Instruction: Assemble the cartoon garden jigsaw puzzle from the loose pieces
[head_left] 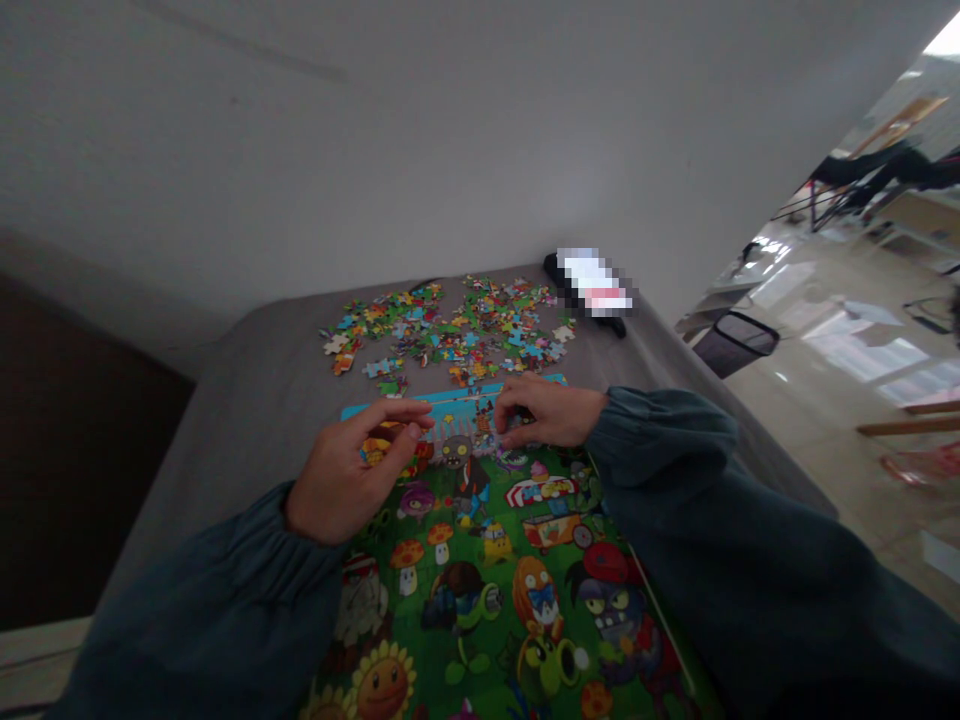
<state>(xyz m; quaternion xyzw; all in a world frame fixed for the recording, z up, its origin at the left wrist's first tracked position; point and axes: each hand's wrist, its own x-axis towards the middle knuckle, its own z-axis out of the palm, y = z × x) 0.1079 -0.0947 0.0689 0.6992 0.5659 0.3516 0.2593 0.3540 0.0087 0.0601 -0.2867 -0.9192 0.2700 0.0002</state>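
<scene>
A board with a green cartoon picture (480,600) lies on the grey cloth, its blue upper strip crossing beneath both hands. My left hand (360,465) rests over the upper left of the board, thumb and fingers apart, with nothing held between them. Over the upper right part, my right hand (544,412) has its fingers curled down to the picture near the blue strip. Whatever its fingertips hold, if anything, is too small to make out. Many loose jigsaw pieces (450,330) are spread just beyond the board's far edge.
A phone with a lit, blurred screen (596,283) lies on a black object at the back right of the grey cloth (262,370). A pale wall (450,140) rises behind. To the right, a shiny floor holds a dark-framed object (731,340) and furniture.
</scene>
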